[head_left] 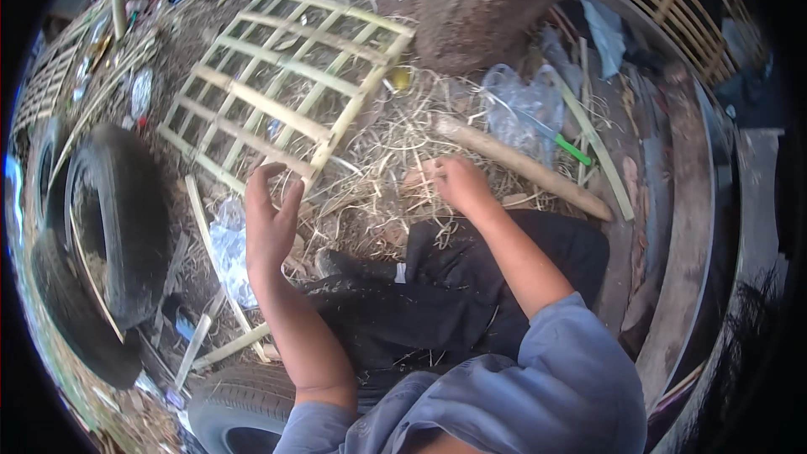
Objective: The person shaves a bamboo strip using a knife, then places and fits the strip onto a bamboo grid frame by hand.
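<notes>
My left hand (273, 214) is raised near the closest corner of a bamboo lattice panel (265, 92). Its thumb and fingers are apart, and nothing shows between them. Across from it, my right hand (461, 185) has its fingers pinched together over a litter of thin pale bamboo strips (382, 197). Whatever lies in that pinch is too small to make out. Flat on the ground, the lattice is woven of crossing split-bamboo slats. A knife with a green handle (572, 150) lies to the right, its blade toward a clear plastic bag (521, 105).
A round wooden pole (525, 166) lies beyond my right hand. Old tyres (126, 223) stand at the left, another tyre (239, 408) beside me. A thick trunk (487, 8) rises at the back. Long planks (672, 227) line the right, and a crumpled plastic bag (231, 248) lies left of my forearm.
</notes>
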A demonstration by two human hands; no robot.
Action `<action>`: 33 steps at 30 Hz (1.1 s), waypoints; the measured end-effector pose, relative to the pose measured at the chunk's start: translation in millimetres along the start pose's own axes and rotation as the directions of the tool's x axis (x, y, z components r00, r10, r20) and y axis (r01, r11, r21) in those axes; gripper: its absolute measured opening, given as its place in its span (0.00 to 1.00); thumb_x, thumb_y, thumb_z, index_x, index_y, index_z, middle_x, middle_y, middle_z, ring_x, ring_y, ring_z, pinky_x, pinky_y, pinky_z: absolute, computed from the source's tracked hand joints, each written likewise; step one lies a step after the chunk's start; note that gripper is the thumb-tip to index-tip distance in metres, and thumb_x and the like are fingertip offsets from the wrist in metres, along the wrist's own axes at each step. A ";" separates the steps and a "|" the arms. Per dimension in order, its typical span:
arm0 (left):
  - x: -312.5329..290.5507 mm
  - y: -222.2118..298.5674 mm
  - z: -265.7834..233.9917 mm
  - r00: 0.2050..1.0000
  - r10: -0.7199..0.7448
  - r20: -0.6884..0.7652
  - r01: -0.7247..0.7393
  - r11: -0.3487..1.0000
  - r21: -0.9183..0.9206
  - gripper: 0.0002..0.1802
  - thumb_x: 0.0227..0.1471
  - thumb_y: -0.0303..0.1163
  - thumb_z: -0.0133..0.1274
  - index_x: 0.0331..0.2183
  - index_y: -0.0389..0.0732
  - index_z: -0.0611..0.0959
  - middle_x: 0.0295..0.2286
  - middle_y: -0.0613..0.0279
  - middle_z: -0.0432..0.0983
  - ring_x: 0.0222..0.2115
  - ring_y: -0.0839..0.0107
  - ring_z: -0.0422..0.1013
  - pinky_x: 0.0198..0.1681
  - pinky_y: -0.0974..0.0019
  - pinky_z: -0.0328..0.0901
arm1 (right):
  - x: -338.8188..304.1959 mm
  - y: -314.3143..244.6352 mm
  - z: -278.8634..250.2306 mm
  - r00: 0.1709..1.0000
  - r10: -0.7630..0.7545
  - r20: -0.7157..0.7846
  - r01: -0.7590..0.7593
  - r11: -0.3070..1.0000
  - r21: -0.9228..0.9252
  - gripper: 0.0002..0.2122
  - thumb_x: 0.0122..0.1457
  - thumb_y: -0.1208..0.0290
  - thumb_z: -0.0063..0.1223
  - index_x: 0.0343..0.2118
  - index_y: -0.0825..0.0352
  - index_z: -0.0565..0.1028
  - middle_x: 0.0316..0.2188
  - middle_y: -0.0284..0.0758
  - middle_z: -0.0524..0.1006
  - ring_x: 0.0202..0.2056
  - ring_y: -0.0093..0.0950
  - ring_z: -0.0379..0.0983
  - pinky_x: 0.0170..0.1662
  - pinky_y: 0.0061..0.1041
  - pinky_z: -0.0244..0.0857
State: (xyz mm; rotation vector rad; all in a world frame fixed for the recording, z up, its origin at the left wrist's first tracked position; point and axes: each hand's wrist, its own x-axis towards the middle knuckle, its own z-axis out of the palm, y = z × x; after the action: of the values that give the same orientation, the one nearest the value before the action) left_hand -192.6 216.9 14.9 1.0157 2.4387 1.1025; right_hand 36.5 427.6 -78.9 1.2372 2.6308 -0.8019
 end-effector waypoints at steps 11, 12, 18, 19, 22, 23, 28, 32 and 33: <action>-11.8 1.8 -24.3 0.984 -0.122 0.127 0.133 0.987 -0.088 0.20 0.52 0.33 0.56 0.45 0.34 0.74 0.42 0.48 0.74 0.47 0.56 0.69 0.52 0.60 0.60 | 12.0 -26.5 30.8 0.917 -0.339 -0.213 0.305 0.936 -0.175 0.13 0.49 0.73 0.57 0.39 0.67 0.77 0.40 0.39 0.71 0.46 0.37 0.65 0.52 0.38 0.57; -12.8 0.3 -26.3 0.991 -0.102 0.092 0.110 0.990 -0.088 0.20 0.52 0.32 0.57 0.45 0.34 0.74 0.42 0.46 0.74 0.46 0.54 0.69 0.51 0.59 0.62 | 16.8 -38.8 30.6 0.922 -0.332 -0.201 0.291 0.933 -0.211 0.13 0.48 0.73 0.57 0.39 0.67 0.77 0.40 0.40 0.72 0.47 0.38 0.65 0.52 0.38 0.57; -16.0 7.2 -3.0 0.983 -0.067 0.169 0.080 0.995 -0.066 0.22 0.49 0.35 0.60 0.45 0.38 0.73 0.40 0.48 0.74 0.44 0.52 0.70 0.49 0.56 0.63 | 31.2 -99.7 8.6 0.883 -0.381 -0.274 0.331 0.919 -0.214 0.14 0.47 0.73 0.57 0.39 0.65 0.77 0.39 0.40 0.73 0.46 0.39 0.67 0.51 0.38 0.58; -18.2 4.3 -0.2 0.980 -0.053 0.194 0.059 0.998 -0.021 0.21 0.48 0.35 0.60 0.43 0.38 0.74 0.38 0.48 0.75 0.43 0.50 0.70 0.47 0.54 0.63 | 41.7 -114.4 17.1 0.901 -0.363 -0.238 0.340 0.931 -0.132 0.14 0.47 0.73 0.57 0.38 0.65 0.77 0.38 0.40 0.74 0.44 0.40 0.68 0.50 0.38 0.59; -25.5 7.7 2.0 0.972 -0.071 0.223 0.042 0.990 0.132 0.18 0.50 0.40 0.57 0.39 0.40 0.75 0.35 0.51 0.75 0.39 0.51 0.72 0.43 0.51 0.64 | 81.4 -163.2 27.3 0.810 -0.558 -0.181 0.581 0.806 0.114 0.12 0.48 0.72 0.57 0.37 0.66 0.77 0.35 0.40 0.75 0.42 0.41 0.70 0.48 0.39 0.61; -27.6 8.1 -3.8 0.956 -0.123 0.266 0.081 0.984 0.161 0.17 0.50 0.41 0.56 0.39 0.40 0.75 0.36 0.51 0.75 0.41 0.52 0.71 0.44 0.51 0.64 | 91.6 -188.3 33.8 0.779 -0.604 -0.169 0.625 0.767 0.142 0.09 0.50 0.72 0.55 0.35 0.67 0.77 0.35 0.42 0.75 0.41 0.43 0.71 0.48 0.38 0.63; -31.2 12.3 -4.2 0.943 -0.080 0.324 0.045 0.993 0.112 0.17 0.52 0.42 0.53 0.36 0.38 0.75 0.35 0.53 0.75 0.41 0.55 0.71 0.46 0.51 0.63 | 179.2 -262.5 73.4 0.698 -0.714 -0.063 0.715 0.688 0.125 0.08 0.53 0.73 0.52 0.35 0.67 0.78 0.35 0.45 0.76 0.39 0.43 0.74 0.45 0.37 0.67; -34.9 15.8 -21.5 0.949 -0.034 0.313 0.004 0.995 0.095 0.14 0.51 0.41 0.52 0.33 0.40 0.77 0.30 0.58 0.74 0.37 0.61 0.71 0.42 0.57 0.62 | 241.4 -315.3 106.3 0.639 -0.748 -0.181 0.767 0.636 0.081 0.07 0.52 0.74 0.52 0.32 0.68 0.79 0.32 0.46 0.78 0.37 0.44 0.75 0.42 0.38 0.70; -37.0 12.2 -21.2 0.950 -0.036 0.309 0.009 0.996 0.090 0.14 0.51 0.41 0.52 0.33 0.40 0.77 0.30 0.58 0.74 0.37 0.61 0.71 0.42 0.57 0.62 | 247.3 -330.0 110.4 0.657 -0.745 -0.118 0.750 0.662 -0.003 0.06 0.52 0.74 0.53 0.30 0.68 0.79 0.31 0.46 0.78 0.35 0.45 0.76 0.40 0.39 0.70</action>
State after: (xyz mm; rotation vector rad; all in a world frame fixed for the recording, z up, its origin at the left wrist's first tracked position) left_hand -170.9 185.2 36.9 1.0926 2.2527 0.7662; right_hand -384.1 366.1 -118.2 0.1048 3.2360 -0.8953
